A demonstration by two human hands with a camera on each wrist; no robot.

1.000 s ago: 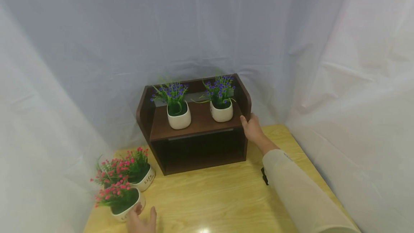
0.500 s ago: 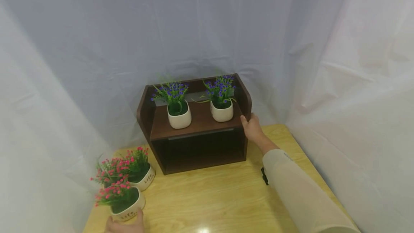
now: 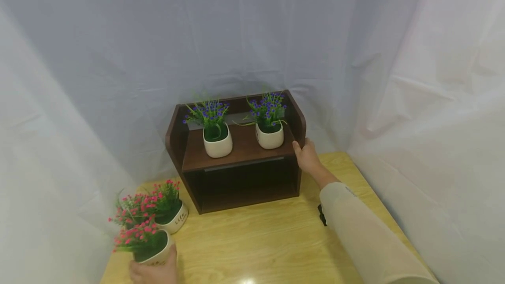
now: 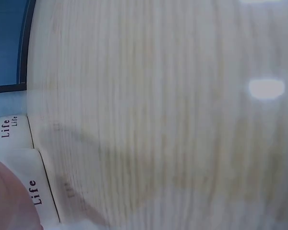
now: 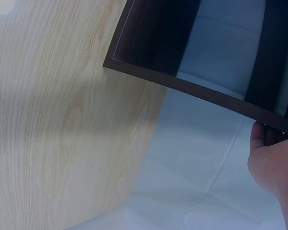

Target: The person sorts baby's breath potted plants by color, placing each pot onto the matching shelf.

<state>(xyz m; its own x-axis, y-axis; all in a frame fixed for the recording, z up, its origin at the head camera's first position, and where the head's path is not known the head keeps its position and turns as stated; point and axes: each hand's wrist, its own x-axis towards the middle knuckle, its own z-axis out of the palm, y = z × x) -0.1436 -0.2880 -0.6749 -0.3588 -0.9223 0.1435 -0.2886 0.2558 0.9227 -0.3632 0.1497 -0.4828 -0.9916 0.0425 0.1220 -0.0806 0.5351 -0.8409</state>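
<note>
At the lower left of the head view, my left hand (image 3: 157,271) grips the front white pot (image 3: 158,257) of pink flowers, its thumb on the near right side. In the left wrist view part of that hand (image 4: 9,201) covers the pot's wall beside the printed "Life". My right hand (image 3: 309,160) holds the right side panel of a dark brown two-tier shelf (image 3: 195,154), thumb at the front edge. The right wrist view shows the fingers behind that panel. Two white pots of blue-purple flowers, a left pot (image 3: 218,148) and a right pot (image 3: 270,140), stand on the upper tier.
Behind the held pot stand more pink flowers, one in a white pot (image 3: 180,218) marked "Life", close to the shelf's left side. All stand on a light wooden table (image 3: 252,244). Pale sheeting (image 3: 252,34) hangs around it. A small black object (image 3: 322,215) shows by the right sleeve.
My left hand has moved left to the front pink-flower pot and now grips it; the pot has tilted slightly. My right hand keeps its hold on the shelf.
</note>
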